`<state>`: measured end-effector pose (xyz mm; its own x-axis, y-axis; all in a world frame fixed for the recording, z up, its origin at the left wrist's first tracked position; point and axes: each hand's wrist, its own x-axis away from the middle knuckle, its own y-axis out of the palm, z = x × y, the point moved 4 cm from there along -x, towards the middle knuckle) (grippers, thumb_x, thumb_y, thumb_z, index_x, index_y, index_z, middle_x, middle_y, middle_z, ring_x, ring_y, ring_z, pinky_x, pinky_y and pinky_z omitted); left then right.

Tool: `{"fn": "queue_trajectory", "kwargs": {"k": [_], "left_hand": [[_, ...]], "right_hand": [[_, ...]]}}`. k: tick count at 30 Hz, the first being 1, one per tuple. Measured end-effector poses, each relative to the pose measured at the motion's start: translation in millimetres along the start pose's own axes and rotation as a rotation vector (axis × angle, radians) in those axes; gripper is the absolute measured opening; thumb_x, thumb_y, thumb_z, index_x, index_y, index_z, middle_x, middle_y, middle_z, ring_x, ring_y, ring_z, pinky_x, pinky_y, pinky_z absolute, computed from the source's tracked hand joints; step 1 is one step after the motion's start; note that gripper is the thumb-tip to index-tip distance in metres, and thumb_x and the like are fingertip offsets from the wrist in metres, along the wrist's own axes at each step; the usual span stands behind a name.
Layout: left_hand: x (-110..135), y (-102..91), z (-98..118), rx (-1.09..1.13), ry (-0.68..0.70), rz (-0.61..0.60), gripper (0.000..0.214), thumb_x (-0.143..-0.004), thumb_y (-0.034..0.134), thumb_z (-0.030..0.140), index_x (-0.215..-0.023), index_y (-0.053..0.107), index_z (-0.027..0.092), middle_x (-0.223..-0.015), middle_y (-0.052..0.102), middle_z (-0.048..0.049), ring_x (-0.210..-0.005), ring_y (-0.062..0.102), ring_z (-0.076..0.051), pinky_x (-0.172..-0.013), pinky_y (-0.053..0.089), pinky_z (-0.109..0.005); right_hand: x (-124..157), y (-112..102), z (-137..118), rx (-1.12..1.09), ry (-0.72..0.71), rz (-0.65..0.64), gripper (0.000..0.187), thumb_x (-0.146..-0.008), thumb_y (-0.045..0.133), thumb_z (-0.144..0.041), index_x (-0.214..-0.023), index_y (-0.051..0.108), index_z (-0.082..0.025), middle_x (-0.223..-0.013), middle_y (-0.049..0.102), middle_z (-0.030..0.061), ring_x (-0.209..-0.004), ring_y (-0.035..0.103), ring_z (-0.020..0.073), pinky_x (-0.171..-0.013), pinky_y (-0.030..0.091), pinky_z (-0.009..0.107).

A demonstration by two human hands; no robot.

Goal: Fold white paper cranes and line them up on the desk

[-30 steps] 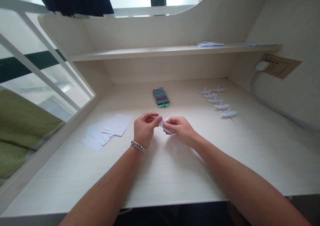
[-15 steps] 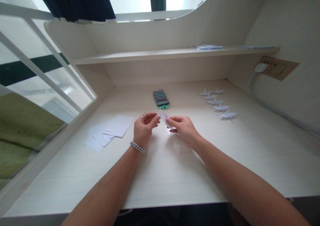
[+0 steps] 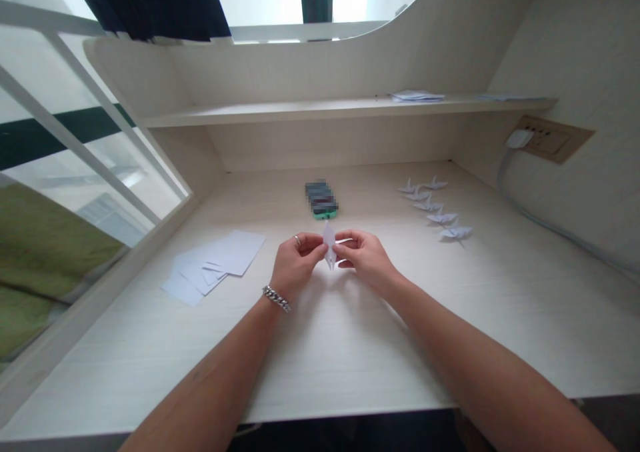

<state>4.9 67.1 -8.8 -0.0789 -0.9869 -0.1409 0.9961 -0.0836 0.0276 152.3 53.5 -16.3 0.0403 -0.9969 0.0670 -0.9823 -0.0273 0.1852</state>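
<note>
A small piece of folded white paper (image 3: 329, 244) stands upright between my hands, a narrow diamond with a split lower tip. My left hand (image 3: 299, 257) pinches its left edge between thumb and fingers; a ring and a chain bracelet are on this arm. From the other side, my right hand (image 3: 364, 255) grips the right edge with thumb and fingertips. Just beyond the paper lies a phone (image 3: 321, 199) with a green edge, its screen blurred out. Several folded paper cranes (image 3: 443, 218) sit in a cluster to the right.
Loose white paper sheets (image 3: 240, 252) lie overlapping on the desk (image 3: 300, 372) at the left. More paper (image 3: 417, 96) rests on the shelf (image 3: 300, 113) at the back. A plug (image 3: 520, 139) with a grey cable sits in the right wall socket. White rails (image 3: 95, 112) border the left side.
My left hand has moved right and taken hold of the folded paper's left edge. The paper, held only by my right hand before, has turned from slanted to upright.
</note>
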Motion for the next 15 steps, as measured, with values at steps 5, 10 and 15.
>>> {"fn": "queue_trajectory", "kwargs": {"k": [5,10,15], "left_hand": [[1,1.7,1,0.066,-0.048,-0.035,0.026,-0.059,0.081,0.026,-0.076,0.068,0.011,-0.071,0.071,-0.0045,-0.064,0.065,-0.015,-0.068,0.054,-0.030],[2,1.7,5,0.059,-0.043,-0.071,0.027,-0.055,0.084,0.024,-0.074,0.070,0.012,-0.074,0.073,-0.0068,-0.066,0.066,-0.016,-0.068,0.053,-0.029],[5,3.5,12,0.005,-0.067,-0.117,0.021,-0.055,0.082,0.021,-0.072,0.072,0.012,-0.073,0.073,-0.0078,-0.064,0.066,-0.016,-0.065,0.052,-0.028]], "right_hand": [[-1,-2,-1,0.014,-0.029,0.034,0.025,-0.060,0.077,-0.025,-0.078,0.062,-0.017,-0.069,0.066,-0.0006,-0.059,0.063,0.0123,-0.053,0.048,0.023],[0,-2,-4,0.020,-0.024,-0.030,0.024,-0.060,0.077,-0.028,-0.078,0.068,-0.016,-0.073,0.067,0.0015,-0.063,0.061,0.0115,-0.057,0.048,0.023],[0,-4,-5,0.034,-0.001,-0.108,0.021,-0.060,0.077,-0.027,-0.076,0.069,-0.016,-0.073,0.069,0.0025,-0.064,0.062,0.0124,-0.060,0.048,0.024]]}}
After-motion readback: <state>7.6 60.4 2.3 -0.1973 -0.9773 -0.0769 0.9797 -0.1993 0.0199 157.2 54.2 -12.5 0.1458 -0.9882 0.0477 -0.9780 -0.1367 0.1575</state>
